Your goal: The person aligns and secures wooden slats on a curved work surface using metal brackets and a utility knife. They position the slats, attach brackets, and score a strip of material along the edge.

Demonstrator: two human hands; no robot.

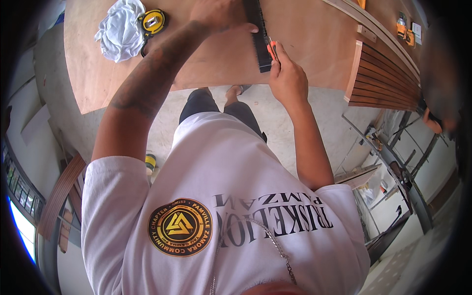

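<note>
A long black strip (262,46) lies on a brown plywood sheet (216,64) in front of me. My left hand (221,14) rests flat on the plywood, its thumb stretched out onto the strip's left edge; the upper frame edge cuts off its other fingers. Closed around an orange-and-black utility knife (273,50) is my right hand (290,81), close to the strip's right edge. The knife's thin metal tip points away from me, beside the strip. Left of my left forearm are a crumpled white cloth (120,32) and a yellow-and-black tape measure (153,21).
A slatted brown wood panel (383,78) sits at the plywood's right end, with what looks like another person's hand (432,123) at its near corner. An orange-yellow tool (405,33) lies farther back. Dark metal framing (400,169) stands at the right.
</note>
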